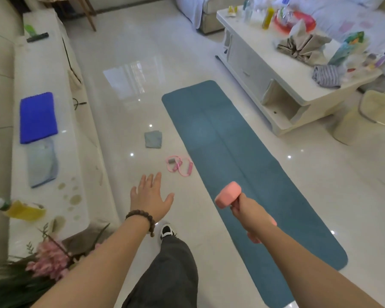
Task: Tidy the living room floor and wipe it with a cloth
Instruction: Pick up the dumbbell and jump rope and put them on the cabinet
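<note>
My right hand [246, 210] grips a pink dumbbell [228, 194] by its handle, held in the air over the near half of a long teal exercise mat [227, 138] spread on the glossy tiled floor. My left hand [150, 196] is stretched forward with its fingers spread and holds nothing. Just beyond it on the floor lies a pink resistance band [180, 166] with looped handles. A folded grey cloth [153, 139] lies on the tiles a little farther away, left of the mat.
A low white cabinet [51, 70] runs along the left with a blue towel [37, 117], a pale cloth and a yellow bottle. A cluttered white coffee table [282, 85] stands right of the mat, a cream bin [373, 107] beside it. Pink flowers [49, 261] at lower left.
</note>
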Demonstrator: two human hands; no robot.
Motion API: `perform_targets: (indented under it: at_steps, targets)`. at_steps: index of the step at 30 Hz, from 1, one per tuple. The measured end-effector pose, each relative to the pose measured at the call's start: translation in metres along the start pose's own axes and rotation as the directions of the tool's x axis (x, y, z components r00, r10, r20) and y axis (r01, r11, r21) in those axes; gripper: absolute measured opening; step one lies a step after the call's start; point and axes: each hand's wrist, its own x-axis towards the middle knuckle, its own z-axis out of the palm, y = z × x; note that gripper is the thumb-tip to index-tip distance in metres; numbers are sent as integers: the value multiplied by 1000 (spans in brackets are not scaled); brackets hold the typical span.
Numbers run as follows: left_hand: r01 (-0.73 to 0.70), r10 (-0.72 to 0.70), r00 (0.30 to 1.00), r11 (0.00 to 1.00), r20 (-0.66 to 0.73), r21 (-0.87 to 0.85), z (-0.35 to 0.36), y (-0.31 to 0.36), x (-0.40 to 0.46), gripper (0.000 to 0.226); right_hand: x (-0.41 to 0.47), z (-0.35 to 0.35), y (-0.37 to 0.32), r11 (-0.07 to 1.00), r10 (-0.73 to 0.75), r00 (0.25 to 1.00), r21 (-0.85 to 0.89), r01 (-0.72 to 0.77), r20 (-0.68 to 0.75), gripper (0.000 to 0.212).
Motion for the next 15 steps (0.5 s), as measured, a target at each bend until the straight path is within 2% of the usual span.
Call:
perform_targets:
  at_steps: [8, 15]
  targets:
    - [-51, 49, 994, 999, 93, 18, -47, -31, 132, 74, 99, -24, -99, 995, 86, 996, 56, -85, -5, 22]
    - [-58, 49, 982, 997, 182, 49, -50, -27, 220, 75, 175, -52, -117, 990, 125, 989, 56, -130, 76, 22]
